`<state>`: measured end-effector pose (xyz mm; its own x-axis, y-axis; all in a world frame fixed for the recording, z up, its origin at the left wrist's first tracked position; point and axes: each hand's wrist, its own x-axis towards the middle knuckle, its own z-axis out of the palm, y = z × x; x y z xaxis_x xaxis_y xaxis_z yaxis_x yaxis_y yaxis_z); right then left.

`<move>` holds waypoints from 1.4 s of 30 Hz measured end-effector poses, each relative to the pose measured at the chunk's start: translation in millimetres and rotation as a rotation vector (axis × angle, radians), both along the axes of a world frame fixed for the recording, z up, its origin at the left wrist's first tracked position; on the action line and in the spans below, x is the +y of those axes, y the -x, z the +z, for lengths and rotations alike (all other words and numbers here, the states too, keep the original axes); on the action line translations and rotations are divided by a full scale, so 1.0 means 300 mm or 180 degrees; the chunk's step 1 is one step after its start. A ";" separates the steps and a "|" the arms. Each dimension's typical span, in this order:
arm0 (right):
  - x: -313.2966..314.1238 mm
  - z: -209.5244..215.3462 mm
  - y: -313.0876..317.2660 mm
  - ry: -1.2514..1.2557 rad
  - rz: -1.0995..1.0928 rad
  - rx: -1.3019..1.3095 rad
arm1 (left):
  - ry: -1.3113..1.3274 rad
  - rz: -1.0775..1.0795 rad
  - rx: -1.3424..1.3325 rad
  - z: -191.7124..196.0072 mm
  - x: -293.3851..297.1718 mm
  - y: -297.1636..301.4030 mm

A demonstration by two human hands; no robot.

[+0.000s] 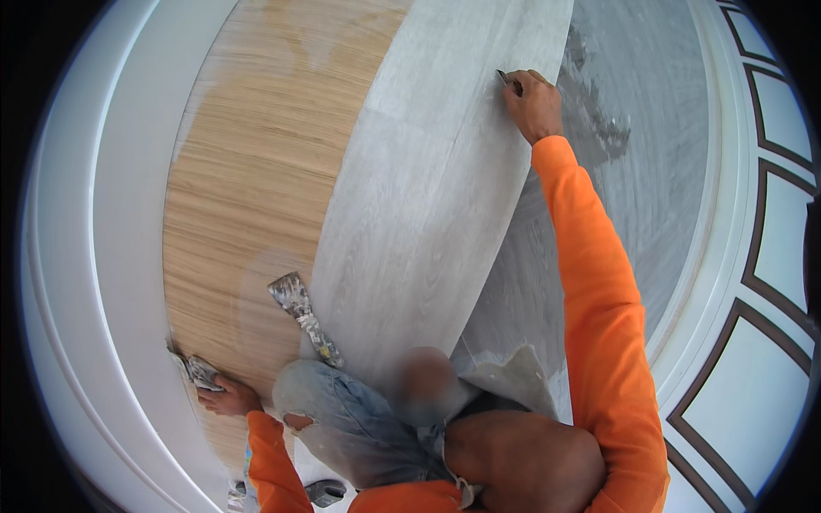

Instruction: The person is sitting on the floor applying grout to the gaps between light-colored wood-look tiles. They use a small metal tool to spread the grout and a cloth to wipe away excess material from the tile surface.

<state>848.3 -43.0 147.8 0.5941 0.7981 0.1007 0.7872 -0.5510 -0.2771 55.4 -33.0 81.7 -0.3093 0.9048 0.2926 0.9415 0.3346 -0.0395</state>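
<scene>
My right hand reaches far forward and is closed on a small dark blade-like tool pressed against the edge of a long pale grey plank. My left hand rests low on the left, gripping a smeared putty knife on the tan wood-grain floor. A second, wider putty knife lies loose on the floor beside my knee in torn jeans. Both arms wear orange sleeves.
Grey adhesive-coated floor with dark patches lies right of the plank. White skirting and wall curve along the left. White panels with dark trim stand at the right. A shoe shows at the bottom.
</scene>
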 end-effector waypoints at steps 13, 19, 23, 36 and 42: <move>0.034 0.019 0.026 0.0052 -0.0284 0.0307 | -0.0015 0.0019 0.0072 -0.009 0.006 0.006; 0.024 0.005 0.052 0.0003 -0.0213 0.0417 | 0.0109 0.0053 0.0004 0.007 0.004 -0.004; 0.041 0.014 0.037 0.0121 -0.0282 0.0157 | 0.0015 0.0030 0.0029 -0.019 -0.003 0.010; 0.045 0.014 0.055 0.0088 -0.0325 0.0123 | -0.0042 0.0031 -0.0004 -0.011 -0.005 0.013; 0.043 0.021 0.065 0.0089 -0.0377 0.0501 | 0.0024 0.0111 -0.0091 -0.004 -0.004 0.011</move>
